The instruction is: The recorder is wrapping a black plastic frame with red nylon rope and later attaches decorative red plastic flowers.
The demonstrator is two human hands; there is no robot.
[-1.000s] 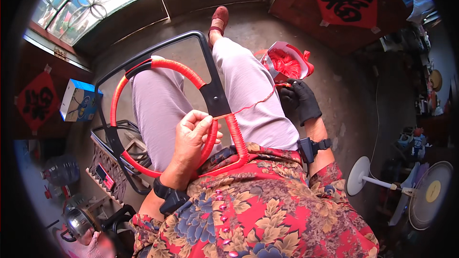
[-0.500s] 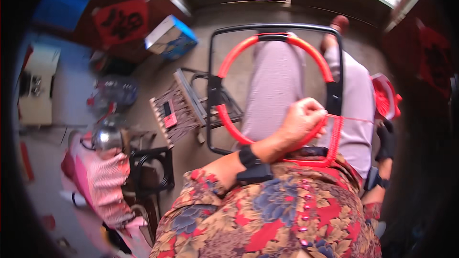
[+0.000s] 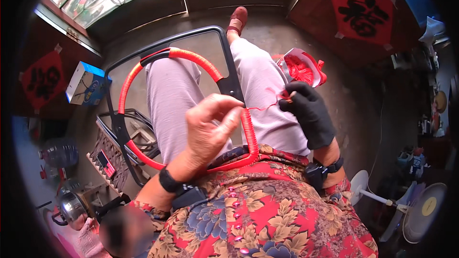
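Observation:
Across my lap rests a black tubular frame (image 3: 228, 57) with an inner ring (image 3: 201, 62) largely wrapped in red cord. Dark tube shows between some wrapped stretches. My left hand (image 3: 208, 124) pinches with thumb and forefinger at the upper end of the ring's right-hand wrapping, where the loose red cord (image 3: 260, 109) leaves it. My right hand (image 3: 311, 114), in a black glove with bare fingertips, grips a bunched part of that cord over my right thigh. The cord hangs slightly slack between both hands. My left hand hides part of the ring's lower side.
Beside my right knee is an opened container of red material (image 3: 300, 69). A woven-top stool (image 3: 107, 162) carrying a red phone-like device (image 3: 106, 163) stands at left, near a blue-and-white box (image 3: 88, 84) and plastic bottles (image 3: 60, 155). A white fan (image 3: 425, 212) is at lower right.
My right hand has come from far out at the right edge to near the ring, and the stretched cord has slackened. My left hand remains at the wrapping. The view has turned rightward.

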